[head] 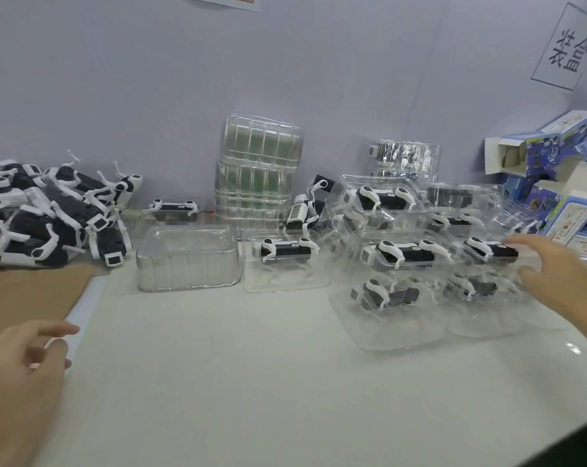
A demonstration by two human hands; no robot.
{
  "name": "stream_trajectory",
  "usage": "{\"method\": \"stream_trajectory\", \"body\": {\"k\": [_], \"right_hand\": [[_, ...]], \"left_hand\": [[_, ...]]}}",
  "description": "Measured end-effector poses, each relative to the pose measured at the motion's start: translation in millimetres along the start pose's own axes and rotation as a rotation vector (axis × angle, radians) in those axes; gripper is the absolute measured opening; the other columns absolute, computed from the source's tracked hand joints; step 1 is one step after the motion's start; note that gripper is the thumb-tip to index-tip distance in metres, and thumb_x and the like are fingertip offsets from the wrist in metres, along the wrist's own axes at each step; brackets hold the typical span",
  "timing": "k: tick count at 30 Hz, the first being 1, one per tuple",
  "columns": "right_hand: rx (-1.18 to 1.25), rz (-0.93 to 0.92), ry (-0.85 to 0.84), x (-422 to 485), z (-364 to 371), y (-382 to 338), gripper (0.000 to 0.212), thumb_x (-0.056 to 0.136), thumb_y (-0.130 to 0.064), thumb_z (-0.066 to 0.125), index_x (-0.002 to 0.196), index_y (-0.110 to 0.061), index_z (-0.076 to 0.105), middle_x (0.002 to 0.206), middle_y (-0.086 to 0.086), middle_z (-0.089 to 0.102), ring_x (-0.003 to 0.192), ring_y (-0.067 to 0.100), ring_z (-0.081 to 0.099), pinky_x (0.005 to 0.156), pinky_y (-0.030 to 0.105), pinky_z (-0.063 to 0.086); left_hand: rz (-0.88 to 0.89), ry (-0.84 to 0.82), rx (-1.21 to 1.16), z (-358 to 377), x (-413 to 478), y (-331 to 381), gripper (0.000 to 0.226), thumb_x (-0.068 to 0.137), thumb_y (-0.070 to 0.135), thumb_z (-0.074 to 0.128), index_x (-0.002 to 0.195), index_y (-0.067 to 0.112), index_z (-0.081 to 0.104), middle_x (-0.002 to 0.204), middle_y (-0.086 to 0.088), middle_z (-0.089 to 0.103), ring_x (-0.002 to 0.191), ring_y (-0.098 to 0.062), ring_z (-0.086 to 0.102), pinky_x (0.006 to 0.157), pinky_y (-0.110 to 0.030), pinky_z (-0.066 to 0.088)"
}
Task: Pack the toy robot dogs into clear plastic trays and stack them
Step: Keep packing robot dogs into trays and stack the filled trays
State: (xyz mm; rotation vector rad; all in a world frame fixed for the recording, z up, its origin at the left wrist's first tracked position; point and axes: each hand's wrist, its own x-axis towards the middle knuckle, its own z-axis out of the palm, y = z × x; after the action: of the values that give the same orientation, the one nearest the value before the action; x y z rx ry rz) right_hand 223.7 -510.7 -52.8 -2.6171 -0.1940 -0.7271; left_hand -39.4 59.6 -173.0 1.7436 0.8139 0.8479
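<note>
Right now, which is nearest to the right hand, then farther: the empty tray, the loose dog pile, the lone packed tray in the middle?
1. Lone packed tray, centre of the table, closest to the right hand.
2. Empty tray, just left of that one.
3. Loose dog pile, far left.

Pale wall [150,79], white tabletop [251,382]

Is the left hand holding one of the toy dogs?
No, the left hand is empty, fingers loose above the table, and the unpacked toy dogs lie in a pile farther back.
</note>
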Motion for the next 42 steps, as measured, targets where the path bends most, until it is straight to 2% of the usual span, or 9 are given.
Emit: {"method": "stream_trajectory", "body": {"k": [3,6,10,14,20,27,36,39,42], "right_hand": [[0.261,-0.011,0.222,-1.9,-13.9,-49.6,0.048,0.086,0.007,0.056,0.126,-0.019,0.065,0.126,0.008,0.063,0.089,0.026,0.058,0.084,0.014,0.045],[0.541,-0.213,0.227,-5.0,-34.3,-133.6,0.043,0.09,-0.005,0.058,0.126,-0.027,0.064,0.119,-0.008,0.065,0.093,-0.004,0.06,0.087,-0.002,0.038],[0.712,-0.608,0.085,-21.7,-36.6,-253.0,0.037,0.089,-0.01,0.059,0.122,-0.025,0.064,0.109,-0.012,0.072,0.104,0.0,0.066,0.096,0.016,0.047],[0.598,-0.727,-0.224,-31.2,30.7,-347.2,0.027,0.093,-0.015,0.062,0.119,-0.023,0.066,0.099,-0.009,0.073,0.096,0.007,0.068,0.093,0.032,0.052],[0.008,-0.76,-0.637,-45.3,169.7,-396.3,0.045,0.096,-0.038,0.06,0.138,-0.022,0.05,0.134,-0.001,0.059,0.125,0.022,0.053,0.107,0.04,0.036],[0.123,-0.74,-0.565,-61.6,209.0,-393.7,0.035,0.097,-0.017,0.052,0.131,-0.019,0.057,0.128,0.001,0.056,0.117,0.022,0.055,0.104,0.039,0.03],[0.808,-0.516,-0.539,-96.0,148.8,-382.5,0.029,0.092,-0.018,0.068,0.121,-0.015,0.066,0.104,-0.006,0.063,0.092,0.017,0.058,0.089,0.036,0.049],[1.132,-0.347,-0.574,-113.4,132.2,-367.7,0.026,0.094,-0.01,0.066,0.12,-0.01,0.066,0.102,0.004,0.069,0.087,0.025,0.063,0.085,0.039,0.053],[1.383,-0.233,-0.612,-135.0,129.3,-351.0,0.023,0.095,-0.006,0.062,0.118,-0.008,0.063,0.104,0.008,0.07,0.09,0.022,0.066,0.081,0.032,0.056]], "left_hand": [[0.1,0.005,0.076,1.7,-7.6,-2.0,0.036,0.094,-0.008,0.05,0.083,0.025,0.063,0.103,-0.018,0.06,0.062,0.006,0.057,0.05,-0.013,0.039],[0.222,-0.086,0.266,7.1,-15.7,-2.5,0.042,0.087,-0.009,0.061,0.082,0.032,0.063,0.106,-0.005,0.061,0.08,-0.004,0.059,0.078,-0.016,0.042],[0.332,-0.155,0.739,11.8,-22.3,0.2,0.029,0.088,0.012,0.069,0.113,0.026,0.07,0.132,-0.002,0.062,0.12,-0.029,0.058,0.095,-0.047,0.038],[0.348,-0.232,0.87,11.7,-28.0,5.8,0.039,0.099,0.027,0.051,0.137,0.031,0.055,0.151,0.008,0.044,0.14,-0.012,0.039,0.106,-0.038,0.029],[0.346,-0.267,0.866,7.2,-29.3,11.9,0.041,0.102,0.036,0.042,0.142,0.041,0.043,0.156,0.017,0.032,0.145,-0.002,0.027,0.109,-0.029,0.023],[0.349,-0.264,0.871,7.0,-28.3,10.6,0.041,0.103,0.039,0.038,0.144,0.045,0.037,0.158,0.019,0.026,0.146,-0.001,0.022,0.112,-0.028,0.018],[0.271,-0.27,0.745,10.6,-31.9,22.5,0.022,0.099,0.042,0.047,0.119,0.045,0.055,0.141,0.015,0.054,0.132,-0.009,0.049,0.108,-0.035,0.036],[0.221,-0.204,0.126,14.9,-28.9,40.1,0.025,0.1,0.021,0.054,0.083,0.033,0.068,0.085,0.006,0.075,0.082,-0.017,0.071,0.085,-0.039,0.054],[0.365,-0.156,-0.228,18.8,-37.8,64.1,0.024,0.099,0.03,0.05,0.086,0.032,0.07,0.076,-0.003,0.073,0.06,-0.02,0.068,0.059,-0.024,0.053]]}}
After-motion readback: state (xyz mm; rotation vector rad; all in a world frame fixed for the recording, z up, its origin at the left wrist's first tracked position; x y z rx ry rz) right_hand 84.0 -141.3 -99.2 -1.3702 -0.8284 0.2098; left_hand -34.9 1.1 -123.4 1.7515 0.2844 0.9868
